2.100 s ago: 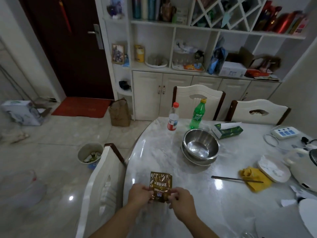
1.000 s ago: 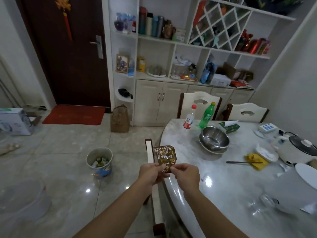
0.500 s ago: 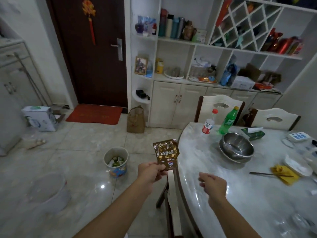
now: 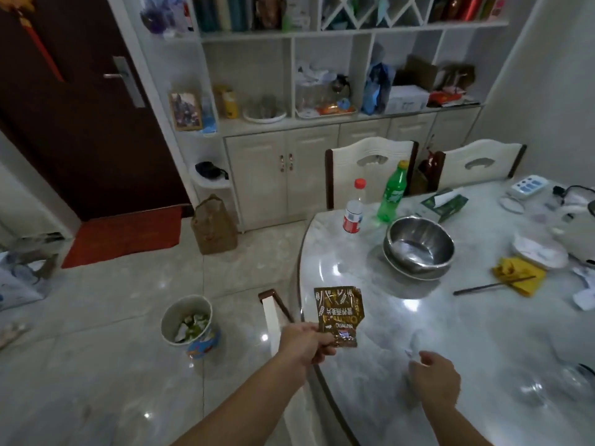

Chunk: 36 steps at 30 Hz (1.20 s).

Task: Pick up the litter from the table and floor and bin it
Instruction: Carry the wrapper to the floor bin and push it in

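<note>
My left hand pinches the bottom edge of a brown snack wrapper, holding it upright over the table's left rim. My right hand hovers above the marble table with fingers loosely apart and nothing in it. The bin, a small round pail with rubbish inside, stands on the floor to the left of my left hand. A yellow crumpled wrapper lies on the table's right side, and white paper scraps sit at the right edge.
A chair back stands between table and bin. On the table are stacked steel bowls, two bottles, a tissue box, a plate, chopsticks and glasses. A brown paper bag sits by the cabinet.
Both hands lifted the wrapper off the table. The right hand then let go and dropped toward the table, leaving the wrapper in my left hand. The view swung left, then back right.
</note>
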Available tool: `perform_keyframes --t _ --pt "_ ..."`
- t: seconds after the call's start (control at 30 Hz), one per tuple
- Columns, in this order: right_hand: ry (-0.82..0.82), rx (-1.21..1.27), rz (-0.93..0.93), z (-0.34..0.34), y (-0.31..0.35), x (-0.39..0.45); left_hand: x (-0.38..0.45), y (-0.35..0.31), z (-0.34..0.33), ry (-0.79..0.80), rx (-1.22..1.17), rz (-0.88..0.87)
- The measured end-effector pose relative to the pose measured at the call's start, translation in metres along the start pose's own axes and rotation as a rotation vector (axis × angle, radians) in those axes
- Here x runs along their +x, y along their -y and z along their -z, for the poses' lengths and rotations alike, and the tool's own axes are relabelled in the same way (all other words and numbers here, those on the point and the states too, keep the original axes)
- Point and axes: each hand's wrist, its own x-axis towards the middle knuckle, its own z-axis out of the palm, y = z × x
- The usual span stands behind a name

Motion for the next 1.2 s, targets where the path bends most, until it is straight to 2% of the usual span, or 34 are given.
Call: perform_keyframes --t 0.37,0.6,0.73,0.8,0.87,0.97,1.03,1.1,1.2 --pt "-0.006 -0.177 -0.011 -0.016 -0.004 0.033 0.057 -0.017 -0.036 0.014 0.09 0.139" --pt "0.017 -0.413 0.11 -0.017 0.002 0.038 0.06 -0.029 -0.031 0.054 0.079 0.115" --pt "0.012 -0.466 0.132 -0.023 0.009 0.042 0.059 -0.039 -0.018 0.081 0.057 0.074" --pt "-0.023 -0.35 0.096 -0.027 0.021 0.033 0.058 -0.045 -0.006 0.086 0.045 0.045" --pt "-0.041 -0.087 0.054 -0.031 0.049 0.015 0.054 -0.052 0.01 0.096 0.022 0.018" --pt "0.038 0.449 -0.032 -0.032 0.117 -0.028 0.048 -0.064 0.043 0.074 -0.023 -0.017" --pt "0.114 0.671 -0.025 -0.03 0.164 -0.07 0.042 -0.072 0.071 0.053 -0.06 -0.047" --pt "0.231 0.748 0.027 -0.034 0.205 -0.119 0.034 -0.078 0.104 0.047 -0.082 -0.076" --pt "0.406 0.722 0.101 -0.058 0.252 -0.19 0.019 -0.086 0.161 0.05 -0.133 -0.114"
